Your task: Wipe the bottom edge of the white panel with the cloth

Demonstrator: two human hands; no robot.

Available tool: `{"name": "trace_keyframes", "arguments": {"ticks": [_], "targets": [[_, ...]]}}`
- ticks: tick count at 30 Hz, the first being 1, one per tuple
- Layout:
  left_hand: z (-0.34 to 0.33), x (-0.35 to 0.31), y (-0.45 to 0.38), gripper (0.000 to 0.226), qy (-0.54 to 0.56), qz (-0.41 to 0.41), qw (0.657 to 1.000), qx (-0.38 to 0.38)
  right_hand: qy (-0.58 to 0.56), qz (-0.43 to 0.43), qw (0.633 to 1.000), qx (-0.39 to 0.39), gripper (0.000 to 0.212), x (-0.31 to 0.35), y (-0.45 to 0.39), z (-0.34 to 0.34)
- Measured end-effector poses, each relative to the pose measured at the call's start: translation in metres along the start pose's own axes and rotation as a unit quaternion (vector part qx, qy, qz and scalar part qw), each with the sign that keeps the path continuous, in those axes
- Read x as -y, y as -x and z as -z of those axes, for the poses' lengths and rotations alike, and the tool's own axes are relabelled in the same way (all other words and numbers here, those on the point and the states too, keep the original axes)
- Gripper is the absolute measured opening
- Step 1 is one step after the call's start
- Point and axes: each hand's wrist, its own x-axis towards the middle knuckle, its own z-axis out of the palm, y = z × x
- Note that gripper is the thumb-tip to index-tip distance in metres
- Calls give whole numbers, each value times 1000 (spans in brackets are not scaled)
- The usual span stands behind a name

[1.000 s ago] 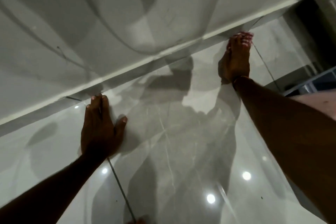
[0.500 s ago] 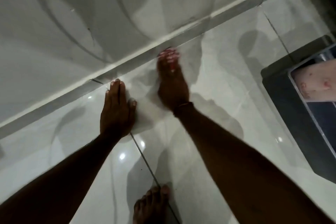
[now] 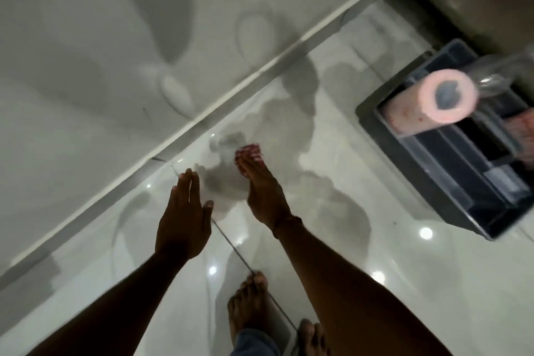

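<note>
The white panel (image 3: 115, 37) fills the upper left, and its bottom edge (image 3: 231, 87) runs diagonally from lower left to upper right just above the glossy floor. My right hand (image 3: 264, 193) reaches forward with a small pink-and-white patterned cloth (image 3: 249, 152) bunched under its fingertips. The cloth is on the floor tile a short way in front of the edge, not touching it. My left hand (image 3: 185, 217) hovers beside it, fingers straight and apart, holding nothing. Motion blurs both hands.
A black plastic crate (image 3: 433, 182) stands on the floor at the right with a pink paper roll (image 3: 433, 104) lying in it. My bare feet (image 3: 248, 306) are at the bottom middle. A dark grout line (image 3: 231, 243) crosses the pale tiles (image 3: 375, 240).
My right hand slid left along the panel's edge with the cloth, then drew back from it. My left hand lifted off the floor. The view swung right, revealing the crate.
</note>
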Motion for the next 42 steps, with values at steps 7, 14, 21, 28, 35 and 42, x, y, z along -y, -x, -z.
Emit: {"name": "trace_keyframes", "arguments": {"ticks": [7,14,21,28,35,42], "targets": [[38,-163,-18,70,3,-208,978,13,-2,-130,970,-206,67,-12,123,170],[0,-320,-25,71,-26,-396,917,31,96,-232,881,-402,78,-73,190,312],[-76,-392,-100,72,-85,-461,883,6,186,-256,883,-347,78,-179,138,381],[-122,-379,-115,81,-169,-463,870,-35,273,-328,856,-292,81,-229,110,353],[-127,-383,-110,87,-174,-432,885,-24,302,-354,855,-231,88,-228,113,358],[-53,-384,-94,91,-140,-473,870,-14,264,-316,858,-306,102,-172,132,377]]}}
